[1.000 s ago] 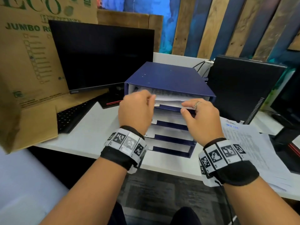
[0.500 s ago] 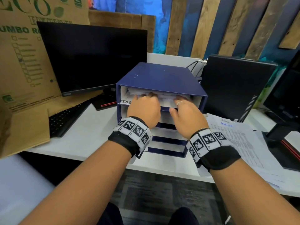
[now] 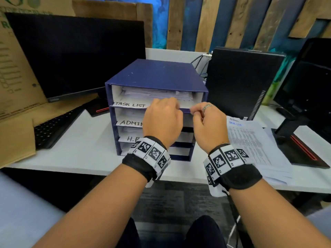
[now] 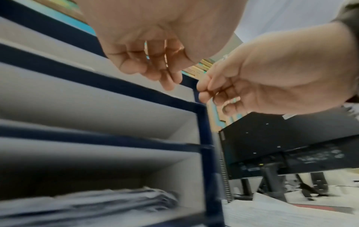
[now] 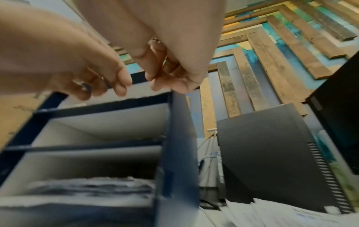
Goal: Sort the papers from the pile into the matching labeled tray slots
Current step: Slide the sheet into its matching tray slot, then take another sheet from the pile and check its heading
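A blue tray organizer stands mid-desk with stacked slots; the labels TASK LIST, ADMIN and a partly hidden one starting with H can be read. White sheets lie inside the top slot. My left hand and right hand hover side by side just in front of that slot, fingers loosely curled, holding nothing. The wrist views show the left hand and the right hand empty above the organizer. The paper pile lies on the desk to the right of the organizer.
A dark monitor and keyboard sit at the left, with a cardboard box beyond them. A black computer case stands right of the organizer, and a second monitor's stand is at the far right. The white desk ends close to me.
Both hands pushed a sheet into the top slot, then let go and drew back toward me. The sheet stays in the slot and the TASK LIST label now shows.
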Available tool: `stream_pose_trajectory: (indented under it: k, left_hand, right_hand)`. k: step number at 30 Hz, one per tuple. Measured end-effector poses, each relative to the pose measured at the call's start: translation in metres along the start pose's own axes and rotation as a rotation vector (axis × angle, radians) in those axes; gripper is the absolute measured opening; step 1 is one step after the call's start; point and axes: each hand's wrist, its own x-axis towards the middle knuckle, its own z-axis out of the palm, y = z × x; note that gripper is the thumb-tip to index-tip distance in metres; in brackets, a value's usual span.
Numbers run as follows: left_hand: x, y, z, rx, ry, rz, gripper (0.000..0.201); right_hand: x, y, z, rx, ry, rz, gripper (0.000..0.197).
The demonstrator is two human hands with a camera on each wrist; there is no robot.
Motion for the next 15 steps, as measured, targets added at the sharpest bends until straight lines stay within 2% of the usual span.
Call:
stream_pose_trajectory:
  k: [2, 4, 7, 9, 12, 15]
  left_hand:
    - [-0.016, 0.018, 0.015, -0.086, -0.008, 0.028, 0.024]
    - [-0.031, 0.034, 0.033, -0.143, -0.081, 0.046, 0.026]
    - [-0.047, 0.054, 0.061, -0.222, -0.317, -0.015, 0.023]
    - [-0.051, 0.062, 0.084, -0.231, -0.476, -0.050, 0.026]
    - [-0.052, 0.070, 0.117, -0.291, -0.674, -0.094, 0.033]
    - [-0.047, 0.072, 0.147, -0.298, -0.819, -0.177, 0.045]
  right_hand:
    - [-0.005, 0.022, -0.008, -0.067, 0.015, 0.107, 0.020]
    - [-0.009, 0.055, -0.019, -0.200, -0.047, 0.253, 0.019]
    - [-0.016, 0.108, -0.035, -0.444, -0.198, 0.432, 0.029]
    - [-0.022, 0.134, -0.045, -0.546, -0.307, 0.517, 0.028]
    - [-0.033, 0.159, -0.057, -0.675, -0.493, 0.578, 0.025]
    - [-0.038, 0.173, -0.065, -0.806, -0.465, 0.517, 0.028]
